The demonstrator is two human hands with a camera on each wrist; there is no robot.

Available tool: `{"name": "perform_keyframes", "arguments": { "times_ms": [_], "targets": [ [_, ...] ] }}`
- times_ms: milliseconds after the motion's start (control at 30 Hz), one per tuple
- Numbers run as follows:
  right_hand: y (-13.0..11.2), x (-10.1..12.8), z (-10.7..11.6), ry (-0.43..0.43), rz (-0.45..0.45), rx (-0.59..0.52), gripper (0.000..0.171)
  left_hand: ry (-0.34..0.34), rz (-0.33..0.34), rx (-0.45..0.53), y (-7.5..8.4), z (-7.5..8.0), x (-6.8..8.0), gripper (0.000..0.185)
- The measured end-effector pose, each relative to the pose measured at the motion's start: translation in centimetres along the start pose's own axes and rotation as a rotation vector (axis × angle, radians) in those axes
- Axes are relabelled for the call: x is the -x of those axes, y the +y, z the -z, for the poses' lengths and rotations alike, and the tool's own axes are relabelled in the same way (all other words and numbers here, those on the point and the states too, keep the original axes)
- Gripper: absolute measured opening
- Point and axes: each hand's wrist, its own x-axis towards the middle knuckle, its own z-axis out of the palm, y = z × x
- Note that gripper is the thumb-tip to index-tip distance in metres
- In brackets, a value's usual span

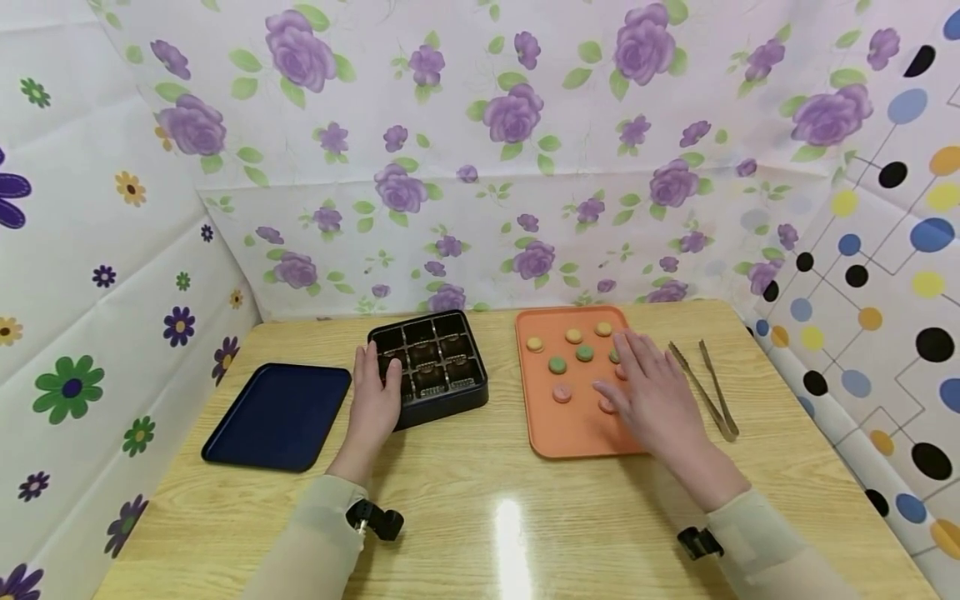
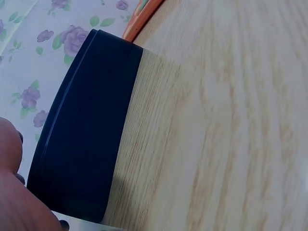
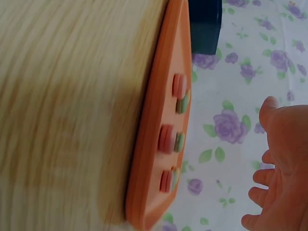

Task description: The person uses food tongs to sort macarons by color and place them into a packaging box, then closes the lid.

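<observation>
My left hand (image 1: 372, 400) is at the left side of a black box (image 1: 442, 405) with a grid of compartments, fingers extended along its edge. In the left wrist view the box's dark side wall (image 2: 86, 125) fills the left half, with part of the hand (image 2: 21, 204) beside it. Over the right part of an orange tray (image 1: 562, 435) hovers my right hand (image 1: 660, 404), fingers spread and holding nothing. Yellow macarons (image 1: 573, 336), green macarons (image 1: 584, 353) and pink macarons (image 1: 562, 392) lie in rows on that tray, some partly hidden by the hand.
To the right of the orange tray lie metal tongs (image 1: 730, 432), their arms spread apart. A dark blue flat tray (image 1: 277, 417) lies left of the box. Floral cloth (image 1: 465, 208) hangs behind the wooden table (image 1: 442, 500), and patterned cloths line both sides.
</observation>
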Motion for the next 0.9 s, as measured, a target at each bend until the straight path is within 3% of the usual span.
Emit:
{"name": "perform_keyframes", "arguments": {
  "times_ms": [267, 467, 667, 900],
  "targets": [
    [2.1, 0.9, 0.3, 0.045, -0.006, 0.037, 0.086, 0.019, 0.028, 0.041, -0.3, -0.1, -0.3, 0.068],
    [3.3, 1.3, 0.8, 0.033, -0.042, 0.055, 0.083, 0.016, 0.074, 0.070, -0.5, 0.1, -0.3, 0.066],
    [4.7, 1.3, 1.2, 0.033, -0.079, 0.066, 0.084, -0.022, 0.111, 0.117, -0.8, 0.1, -0.2, 0.068],
    [6.4, 1.7, 1.0, -0.003, -0.136, 0.023, 0.083, -0.051, 0.099, 0.163, -1.0, 0.0, -0.4, 0.067]
  ]
}}
